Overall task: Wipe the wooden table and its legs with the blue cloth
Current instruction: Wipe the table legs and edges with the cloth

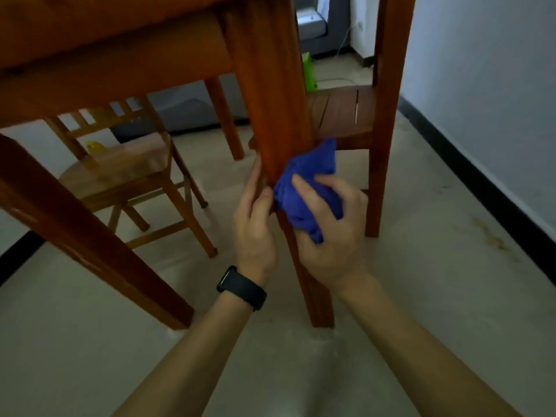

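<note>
Blue cloth (307, 188) is bunched against the near counter leg (270, 100), about midway down it, on its right face.

Step in hand: wiping the legs, with this leg under treatment. The top of the counter (90, 40) cannot be judged, since only its underside and apron show.

Right hand (328, 233): grip closed round the blue cloth, fingers curled over the wad, forearm reaching up from low and right of the leg's foot.

Left hand (255, 230): no closed grip. The fingers are fairly straight and laid along the leg's left face, with the thumb just beside the cloth, apparently steadying. A black watch (242, 287) sits on that wrist.

Next move, in my judgement: draw the cloth down the leg toward its foot under firm pressure, then work round to the far faces. A second counter leg (75, 230) stands to the left of this one and likely awaits wiping.
</note>
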The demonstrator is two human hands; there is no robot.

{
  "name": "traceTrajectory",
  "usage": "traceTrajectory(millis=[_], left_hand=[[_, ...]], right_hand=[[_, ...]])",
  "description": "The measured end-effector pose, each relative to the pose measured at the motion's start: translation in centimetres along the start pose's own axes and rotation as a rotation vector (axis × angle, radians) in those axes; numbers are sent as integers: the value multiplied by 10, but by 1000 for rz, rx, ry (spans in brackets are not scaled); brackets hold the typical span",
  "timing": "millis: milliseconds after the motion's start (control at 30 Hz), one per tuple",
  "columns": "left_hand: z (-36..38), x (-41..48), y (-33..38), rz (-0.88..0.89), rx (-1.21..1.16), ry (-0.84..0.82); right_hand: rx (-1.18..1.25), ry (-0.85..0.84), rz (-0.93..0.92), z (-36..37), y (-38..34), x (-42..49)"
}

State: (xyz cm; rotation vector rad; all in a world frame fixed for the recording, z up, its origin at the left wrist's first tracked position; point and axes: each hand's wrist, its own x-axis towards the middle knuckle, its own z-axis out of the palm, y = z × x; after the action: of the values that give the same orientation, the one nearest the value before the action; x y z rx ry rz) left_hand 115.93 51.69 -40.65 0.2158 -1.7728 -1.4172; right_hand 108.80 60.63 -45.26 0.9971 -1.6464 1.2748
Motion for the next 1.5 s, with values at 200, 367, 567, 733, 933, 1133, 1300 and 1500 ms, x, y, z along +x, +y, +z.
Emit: traceTrajectory(millis=[200, 367, 567, 733, 933, 1133, 1300, 1500], left_hand=[[-20, -44, -56, -245, 37, -104], [-31, -46, -65, -420, -32, -207], [-42, -34, -65, -508, -139, -241], [-52, -34, -57, -560, -167, -357], [-53, -34, -51, -572, -172, -393], [-52, -33, -56, -598, -180, -386], [-47, -39, -57, -473, -5, -375], [-20, -52, -68, -306, 253, -291]], right_hand=[[-242, -863, -119, -8, 60, -173], [-231, -630, 0, -30, 41, -130], [-352, -383, -132, -8, 10, -64], [-470, -943, -219, -13, 53, -166], [-429, -806, -256, -17, 40, -157], [-520, -784, -358, 8, 42, -163], [-469, -1579, 379, -12, 71, -193], [-119, -707, 1139, -31, 93, -150]])
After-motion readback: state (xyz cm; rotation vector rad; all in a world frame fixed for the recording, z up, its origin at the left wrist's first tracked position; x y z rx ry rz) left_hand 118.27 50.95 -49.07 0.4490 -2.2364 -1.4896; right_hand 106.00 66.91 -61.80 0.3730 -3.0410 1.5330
